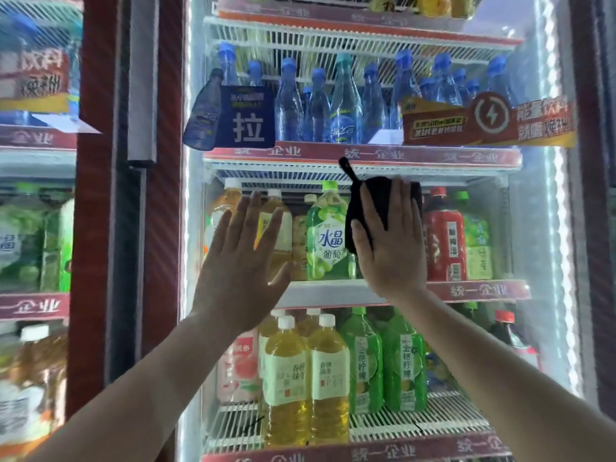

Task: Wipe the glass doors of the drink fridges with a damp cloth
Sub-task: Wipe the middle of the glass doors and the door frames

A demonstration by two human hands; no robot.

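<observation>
Right hand (390, 241): fingers straight, spread flat, pressing a black fabric cloth (380, 195) against the clear glass fridge door (540, 228), about mid-height and right of the door's centre. The cloth shows above and left of the fingers, and its small hanging loop sticks up toward the upper shelf strip. Left hand (240, 258): open, fingers straight and slightly spread, palm toward the glass, holding nothing, left of centre at the same height. Cannot tell whether it touches the glass.

On the glass near the door's left edge is a dark blue square sticker (248, 118), big white "拉", with a bottle-shaped cutout beside it. Near the right edge is a red and yellow banner sticker (490, 120) with a lightning icon, "能量饮料" readable, the rest blurred.

Behind the glass:
- Red shelf-edge strips (366, 155) read "统一企业".
- Upper shelf: clear blue-capped plastic water bottles (288, 105).
- Middle shelf: green plastic grape-drink bottle (328, 241) labelled "水晶葡萄", between the hands; red-labelled dark bottle (445, 241) to the right of the cloth.
- Lower shelf: yellow tea bottles with white caps (286, 378); green bottles (365, 365) labelled "金桔柠檬"; pink peach-picture bottle (238, 368).

A dark red door frame (93, 195) stands on the left, with a second glass-door fridge (33, 195) beyond it, blurred.
</observation>
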